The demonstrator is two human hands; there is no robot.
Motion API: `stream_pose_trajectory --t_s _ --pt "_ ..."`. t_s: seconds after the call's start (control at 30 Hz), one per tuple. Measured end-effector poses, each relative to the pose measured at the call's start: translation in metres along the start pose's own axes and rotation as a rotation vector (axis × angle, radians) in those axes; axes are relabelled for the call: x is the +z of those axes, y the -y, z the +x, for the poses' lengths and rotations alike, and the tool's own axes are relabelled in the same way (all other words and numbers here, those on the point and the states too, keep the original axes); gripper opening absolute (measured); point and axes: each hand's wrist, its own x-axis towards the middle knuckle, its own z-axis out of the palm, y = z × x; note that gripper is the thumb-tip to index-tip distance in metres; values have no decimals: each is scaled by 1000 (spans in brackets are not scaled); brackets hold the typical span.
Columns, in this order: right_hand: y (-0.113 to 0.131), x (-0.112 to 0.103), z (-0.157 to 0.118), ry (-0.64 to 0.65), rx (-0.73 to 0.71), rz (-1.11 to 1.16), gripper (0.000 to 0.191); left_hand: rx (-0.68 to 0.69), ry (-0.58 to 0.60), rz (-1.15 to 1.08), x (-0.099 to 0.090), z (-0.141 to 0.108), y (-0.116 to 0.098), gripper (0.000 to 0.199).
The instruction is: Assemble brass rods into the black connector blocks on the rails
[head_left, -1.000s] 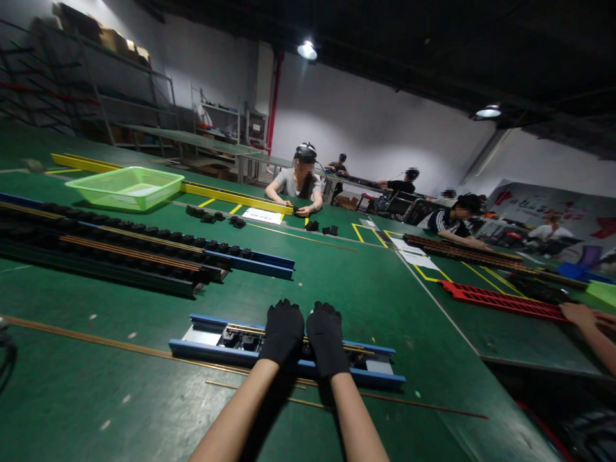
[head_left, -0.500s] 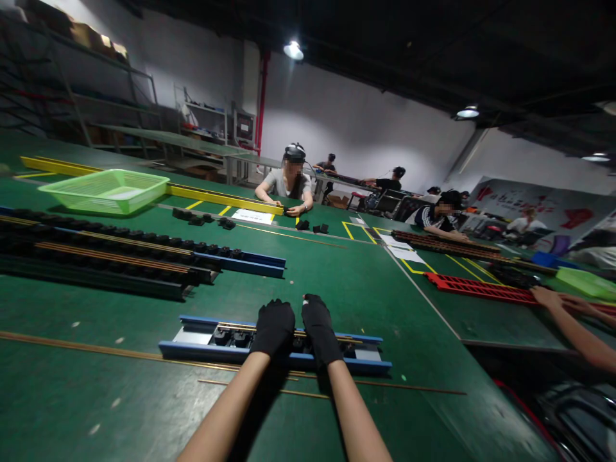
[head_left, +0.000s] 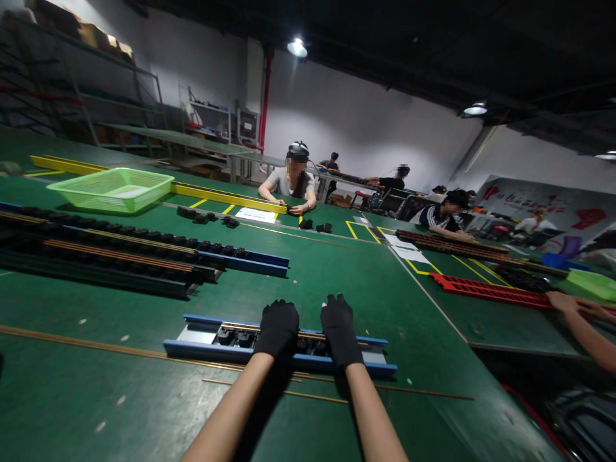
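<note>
A short blue channel rail (head_left: 206, 351) lies crosswise on the table in front of me. Black blocks (head_left: 244, 338) sit inside it, with thin brass-coloured strips (head_left: 315, 335) running along their tops. Over the rail's middle lies my left hand (head_left: 278, 326), in a black glove, its fingers curled down past the far side. My right hand (head_left: 341, 326), gloved alike, rests farther right on the same rail, fingers bent over the far edge. Both hands look closed on the rail, though the fingertips are mostly hidden. Loose brass-coloured strips (head_left: 96, 344) lie along the near side, partly under my forearms.
Longer rails with black blocks (head_left: 260, 264) lie at the left. Behind them are a green basket (head_left: 115, 204) and a yellow rail (head_left: 226, 198). A co-worker's hand (head_left: 565, 301) touches a red rail (head_left: 495, 292) at right. Another person sits across the table.
My right hand has slid right along the blue rail, widening the gap between my hands. My left hand stays at about the same place on the rail. The view has shifted slightly.
</note>
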Motion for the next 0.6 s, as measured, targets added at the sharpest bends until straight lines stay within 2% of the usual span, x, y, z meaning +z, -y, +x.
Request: stream_pose_trajectory --t_s 0.1,0.3,0.37,0.43,0.6 --pt "1 2 0 36 -4 10 40 -7 -7 25 2 1 0 24" --pt "-2 -11 8 154 -109 88 40 11 8 45 6 4 2 28" --pt "-2 -17 10 152 -80 79 39 22 15 47 6 4 2 26" --pt "-2 -26 12 87 -45 71 38 27 20 49 5 4 2 26" --pt "-12 -55 20 -194 -17 82 38 26 24 52 3 3 1 27"
